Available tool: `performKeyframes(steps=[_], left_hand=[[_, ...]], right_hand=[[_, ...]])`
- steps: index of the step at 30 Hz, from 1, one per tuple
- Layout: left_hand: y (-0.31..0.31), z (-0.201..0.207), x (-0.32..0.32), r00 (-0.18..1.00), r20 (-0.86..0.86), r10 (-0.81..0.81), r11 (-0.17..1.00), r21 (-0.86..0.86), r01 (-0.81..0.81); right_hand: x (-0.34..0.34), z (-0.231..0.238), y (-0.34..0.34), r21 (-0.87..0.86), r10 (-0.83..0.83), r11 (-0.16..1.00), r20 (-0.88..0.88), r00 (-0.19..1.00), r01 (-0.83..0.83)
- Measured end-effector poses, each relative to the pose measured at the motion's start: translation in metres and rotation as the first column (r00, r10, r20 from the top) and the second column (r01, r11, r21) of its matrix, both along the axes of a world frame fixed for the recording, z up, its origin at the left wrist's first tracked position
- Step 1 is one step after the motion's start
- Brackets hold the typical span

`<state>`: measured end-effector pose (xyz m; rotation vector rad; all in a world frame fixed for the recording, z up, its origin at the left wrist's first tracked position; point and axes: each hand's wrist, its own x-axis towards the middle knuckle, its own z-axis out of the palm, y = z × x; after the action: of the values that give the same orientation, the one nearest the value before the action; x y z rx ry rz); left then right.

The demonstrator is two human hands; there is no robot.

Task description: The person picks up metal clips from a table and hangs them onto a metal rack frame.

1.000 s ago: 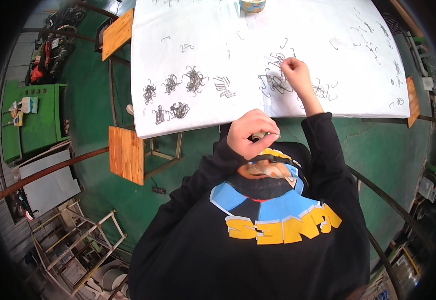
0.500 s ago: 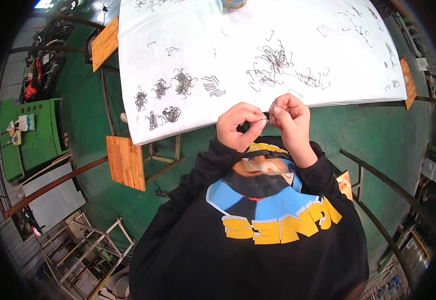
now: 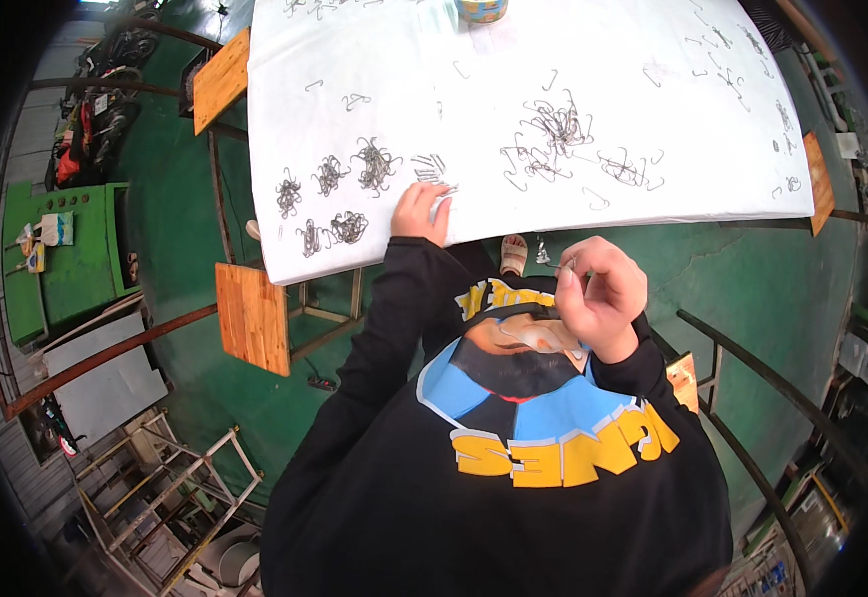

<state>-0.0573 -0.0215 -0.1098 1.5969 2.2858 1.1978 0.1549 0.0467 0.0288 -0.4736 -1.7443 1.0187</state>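
My left hand (image 3: 421, 212) rests at the near edge of the white-covered table (image 3: 354, 60), its thumb and fingers slightly apart beside a small pile of short, straight metal pieces (image 3: 428, 167). My right hand (image 3: 603, 297) is raised in front of my chest, off the table, with thumb and forefinger pinched on a thin metal wire piece (image 3: 554, 265). Small silvery bits (image 3: 542, 251) show at its far end; their exact shape is too small to tell. Loose wire hooks (image 3: 559, 124) lie in a tangled heap right of the left hand. Several tighter hook clusters (image 3: 375, 165) sit to its left.
A patterned round container (image 3: 482, 10) stands at the table's far edge. More scattered hooks (image 3: 722, 70) lie at the far right. Wooden stools (image 3: 252, 318) stand around the table on a green floor. A metal frame (image 3: 170, 497) is at lower left.
My hands were together in front of the table edge. The left has moved left and onto the table by the straight pieces; the right has drawn back toward me, still pinching the wire.
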Motion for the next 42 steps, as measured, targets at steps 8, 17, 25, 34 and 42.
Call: performKeyframes(steps=[8,17,25,34,42], left_hand=[[0.02,-0.011,-0.013,0.977,-0.188,-0.103,0.985,-0.156,0.074],[0.019,0.077,0.043,0.408,0.913,-0.008,1.0,-0.002,0.025],[0.005,0.13,0.074,0.39,0.861,-0.326,0.945,0.29,0.15],[0.0,0.134,0.07,0.786,0.501,-0.362,0.909,0.377,0.178],[-0.011,0.129,0.072,0.754,0.548,-0.361,0.916,0.359,0.178]], right_hand=[[-0.002,0.001,0.0,-0.056,0.064,0.997,0.092,0.994,-0.059],[-0.003,-0.004,0.004,-0.034,0.086,0.996,0.17,0.982,-0.081],[-0.008,-0.01,0.003,-0.074,0.117,0.992,0.2,0.973,-0.104],[-0.001,-0.019,0.011,-0.315,0.361,0.896,0.11,0.926,-0.312],[-0.027,-0.094,0.085,0.047,-0.089,0.996,0.66,0.746,0.076]])
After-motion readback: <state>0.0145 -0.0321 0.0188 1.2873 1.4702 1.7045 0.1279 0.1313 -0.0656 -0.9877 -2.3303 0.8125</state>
